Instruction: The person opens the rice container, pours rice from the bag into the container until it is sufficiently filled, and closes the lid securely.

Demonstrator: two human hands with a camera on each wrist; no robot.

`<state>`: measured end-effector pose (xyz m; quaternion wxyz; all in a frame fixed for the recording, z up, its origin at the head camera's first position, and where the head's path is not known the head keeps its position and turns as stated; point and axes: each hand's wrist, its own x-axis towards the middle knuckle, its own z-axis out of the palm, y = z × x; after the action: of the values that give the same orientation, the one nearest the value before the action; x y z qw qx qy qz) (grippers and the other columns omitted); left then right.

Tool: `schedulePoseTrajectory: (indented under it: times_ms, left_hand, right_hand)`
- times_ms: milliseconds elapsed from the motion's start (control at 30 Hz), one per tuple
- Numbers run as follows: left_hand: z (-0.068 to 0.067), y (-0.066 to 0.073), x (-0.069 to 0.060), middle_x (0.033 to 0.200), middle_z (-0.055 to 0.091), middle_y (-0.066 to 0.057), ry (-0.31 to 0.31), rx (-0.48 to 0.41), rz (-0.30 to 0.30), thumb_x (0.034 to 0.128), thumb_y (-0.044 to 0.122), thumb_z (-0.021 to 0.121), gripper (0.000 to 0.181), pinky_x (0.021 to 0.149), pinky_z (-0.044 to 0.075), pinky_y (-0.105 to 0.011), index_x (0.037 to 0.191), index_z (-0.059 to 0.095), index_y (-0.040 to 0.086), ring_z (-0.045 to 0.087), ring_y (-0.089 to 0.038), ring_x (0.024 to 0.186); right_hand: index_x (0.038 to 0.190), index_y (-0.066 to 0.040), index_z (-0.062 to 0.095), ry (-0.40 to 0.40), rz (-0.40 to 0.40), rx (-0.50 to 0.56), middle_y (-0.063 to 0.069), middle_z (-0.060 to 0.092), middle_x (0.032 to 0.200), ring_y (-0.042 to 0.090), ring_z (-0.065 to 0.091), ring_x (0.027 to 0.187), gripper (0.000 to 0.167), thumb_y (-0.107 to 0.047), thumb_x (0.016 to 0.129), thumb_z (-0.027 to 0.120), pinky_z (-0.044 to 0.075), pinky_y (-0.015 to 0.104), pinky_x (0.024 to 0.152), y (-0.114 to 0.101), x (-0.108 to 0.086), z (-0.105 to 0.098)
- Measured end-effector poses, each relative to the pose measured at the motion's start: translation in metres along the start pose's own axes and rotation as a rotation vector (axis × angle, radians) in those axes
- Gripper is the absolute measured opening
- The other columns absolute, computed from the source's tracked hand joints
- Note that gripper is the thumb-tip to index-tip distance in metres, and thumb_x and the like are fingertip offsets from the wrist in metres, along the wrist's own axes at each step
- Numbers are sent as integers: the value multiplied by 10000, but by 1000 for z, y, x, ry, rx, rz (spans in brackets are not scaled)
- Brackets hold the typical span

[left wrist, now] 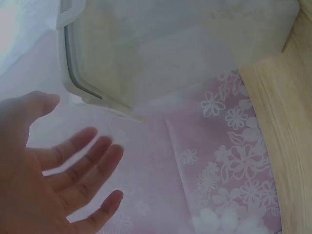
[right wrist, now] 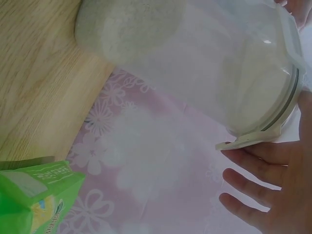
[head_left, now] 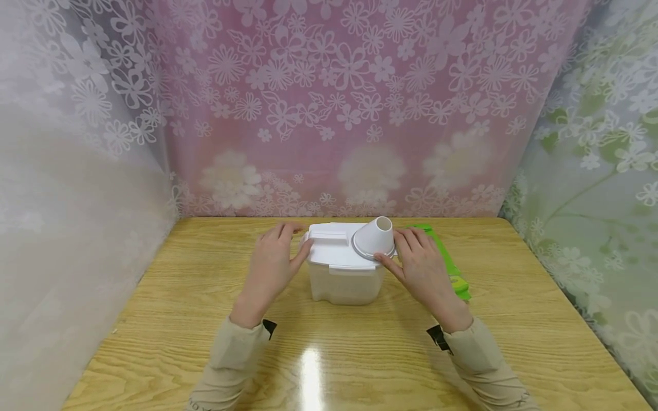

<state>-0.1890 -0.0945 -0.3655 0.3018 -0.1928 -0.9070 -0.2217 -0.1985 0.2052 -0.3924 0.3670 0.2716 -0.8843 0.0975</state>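
Observation:
A translucent plastic storage container (head_left: 346, 285) stands upright on the table, with pale contents low inside (right wrist: 141, 29). Its white lid (head_left: 329, 254) bears a carrying handle (head_left: 329, 238) and a white cone-shaped cup (head_left: 377, 235). My left hand (head_left: 272, 257) is at the container's left end; the left wrist view shows its fingers (left wrist: 80, 170) spread and apart from the left clip (left wrist: 114, 108), which sticks out. My right hand (head_left: 424, 268) is at the other end, fingers nearly straight and touching the swung-out right clip (right wrist: 248, 140), its thumb by the cone's base.
A green printed packet (head_left: 449, 265) lies on the wooden table (head_left: 205, 308) to the right of the container, partly behind my right hand. Flowered curtains (head_left: 349, 114) hang behind the table and along both sides.

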Motion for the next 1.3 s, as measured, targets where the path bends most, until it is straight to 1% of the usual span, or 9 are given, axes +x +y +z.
schedulePoseTrajectory:
  times_ms: [100, 200, 333, 433, 567, 733, 833, 1033, 1300]
  left_hand:
    - [0, -1, -4, 922, 665, -103, 1, 28, -49, 970, 415, 674, 377, 682, 529, -417, 1007, 651, 41, 625, -256, 718]
    - [3, -1, -9, 794, 586, -56, -43, 95, -91, 967, 499, 640, 430, 566, 454, -343, 891, 602, 77, 504, -190, 570]
    - [10, 2, -13, 714, 511, -2, -136, 164, -124, 960, 592, 583, 500, 468, 366, -283, 819, 574, 112, 418, -137, 490]
    - [16, 6, -13, 695, 522, -3, -155, 196, -106, 967, 600, 561, 518, 427, 354, -273, 816, 593, 105, 442, -143, 474]
    - [22, 10, -13, 738, 626, -85, -109, 245, -51, 1003, 504, 541, 514, 465, 466, -338, 866, 663, 23, 576, -225, 534]
    - [23, 13, -12, 816, 679, -155, -86, 214, -23, 1011, 373, 507, 444, 603, 541, -416, 873, 655, -22, 660, -308, 708]
    - [23, 12, -12, 805, 660, -144, -83, 188, -8, 1008, 327, 490, 391, 662, 529, -414, 836, 617, 0, 637, -314, 752]
    - [26, 9, -12, 764, 627, -117, -59, 204, 47, 1013, 292, 466, 372, 746, 496, -399, 802, 594, 14, 595, -312, 780]
    - [28, 8, -11, 662, 540, -76, -63, 200, 65, 996, 259, 449, 369, 642, 454, -343, 748, 570, 13, 514, -259, 642]
  right_hand:
    - [1160, 68, 645, -4, 3, 8, 225, 651, 1090, 437, 581, 1045, 814, -655, 1023, 297, 492, 571, 889, 0, 0, 0]
    - [1164, 69, 643, -5, 7, 16, 227, 650, 1092, 436, 579, 1043, 814, -653, 1024, 295, 489, 572, 891, 0, 0, 0]
    - [1165, 71, 639, -7, 5, 19, 227, 648, 1097, 433, 577, 1045, 811, -650, 1026, 294, 489, 570, 898, -1, -1, 0]
    - [1166, 70, 638, -8, 8, 24, 227, 648, 1103, 428, 576, 1046, 809, -649, 1026, 296, 494, 567, 889, -2, 0, 1]
    - [1171, 68, 636, -15, 12, 34, 224, 646, 1111, 423, 574, 1050, 811, -652, 1024, 295, 499, 564, 879, -2, -1, 1]
    - [1187, 78, 630, -24, 13, 41, 233, 640, 1122, 426, 573, 1062, 813, -645, 1028, 295, 496, 557, 907, -2, -1, 0]
    - [1196, 85, 627, -22, 9, 43, 238, 637, 1122, 427, 575, 1065, 810, -638, 1032, 299, 496, 552, 918, -2, -1, 0]
    - [1196, 83, 627, -13, 9, 53, 239, 636, 1119, 420, 579, 1061, 800, -632, 1033, 309, 500, 542, 922, -2, 0, 0]
    - [1189, 91, 628, -23, 19, 60, 248, 635, 1135, 422, 580, 1073, 814, -637, 1031, 298, 498, 538, 936, -3, -1, 0]
